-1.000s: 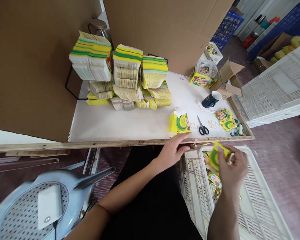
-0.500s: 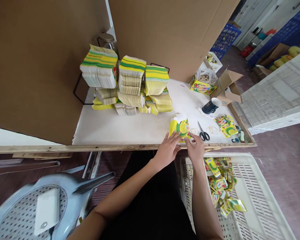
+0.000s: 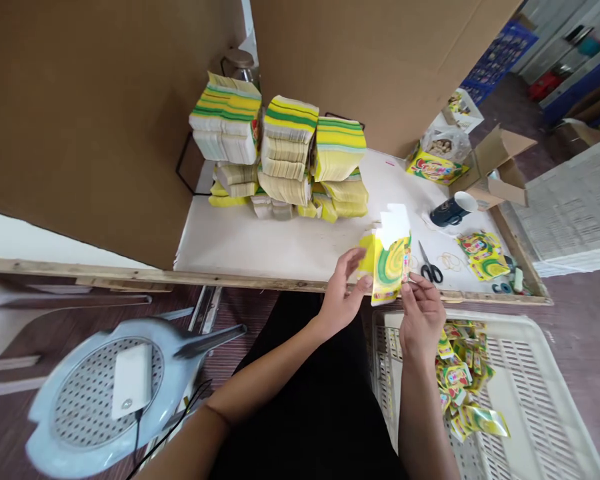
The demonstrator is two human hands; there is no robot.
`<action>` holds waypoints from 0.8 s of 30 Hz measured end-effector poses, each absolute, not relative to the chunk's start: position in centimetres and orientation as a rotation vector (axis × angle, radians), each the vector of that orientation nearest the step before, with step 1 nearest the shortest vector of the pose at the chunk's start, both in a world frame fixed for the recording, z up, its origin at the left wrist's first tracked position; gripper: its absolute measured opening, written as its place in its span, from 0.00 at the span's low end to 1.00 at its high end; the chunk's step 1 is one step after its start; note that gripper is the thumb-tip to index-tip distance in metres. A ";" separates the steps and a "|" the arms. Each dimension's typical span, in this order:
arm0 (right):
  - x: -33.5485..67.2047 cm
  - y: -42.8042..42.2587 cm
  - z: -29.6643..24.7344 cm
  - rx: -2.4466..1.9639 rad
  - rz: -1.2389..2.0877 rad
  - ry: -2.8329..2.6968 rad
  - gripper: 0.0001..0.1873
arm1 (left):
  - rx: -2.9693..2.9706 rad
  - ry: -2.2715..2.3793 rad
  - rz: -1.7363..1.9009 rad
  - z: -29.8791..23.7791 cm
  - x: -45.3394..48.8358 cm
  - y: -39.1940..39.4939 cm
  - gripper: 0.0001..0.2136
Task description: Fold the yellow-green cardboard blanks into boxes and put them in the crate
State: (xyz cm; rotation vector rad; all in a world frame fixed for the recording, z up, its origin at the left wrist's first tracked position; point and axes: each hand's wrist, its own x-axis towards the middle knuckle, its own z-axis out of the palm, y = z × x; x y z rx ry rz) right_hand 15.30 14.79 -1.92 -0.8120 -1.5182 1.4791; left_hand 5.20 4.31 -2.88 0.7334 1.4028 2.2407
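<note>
Both my hands hold a flat yellow carton blank (image 3: 391,263) with a green swirl print, lifted just above the table's front edge (image 3: 260,283). My left hand (image 3: 341,297) pinches its left side. My right hand (image 3: 420,313) grips its lower right corner. The blank's white flaps point up. Behind it, tall stacks of the same yellow-green blanks (image 3: 285,157) stand on the white table top (image 3: 260,237). Below my right hand a white slatted crate (image 3: 530,393) holds a heap of small yellow sachets (image 3: 460,377).
Scissors (image 3: 430,267), rubber bands (image 3: 450,260), a dark mug (image 3: 450,210) and more sachets (image 3: 483,253) lie on the table's right part. Cardboard walls (image 3: 90,113) close the back. A grey perforated stool (image 3: 110,387) with a white card sits at lower left.
My right hand left the sachets in the crate and came up to the table. Both hands took the yellow carton blank and raised it off the table, flaps up.
</note>
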 end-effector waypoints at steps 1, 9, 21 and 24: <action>15.6 14.3 -2.0 -0.811 1.570 -1.488 0.18 | 0.672 1.213 2.210 -2.6 5.1 4.2 0.26; 17.0 12.1 -2.8 -0.896 1.890 -1.390 0.17 | 0.535 0.683 1.906 -2.2 5.0 3.6 0.27; 17.3 12.1 -3.5 -0.865 1.781 -1.670 0.19 | 0.497 0.809 1.940 -2.5 5.4 3.0 0.28; 17.4 12.1 -3.5 -0.882 1.768 -1.703 0.19 | 0.512 0.821 1.918 -2.5 5.6 2.9 0.29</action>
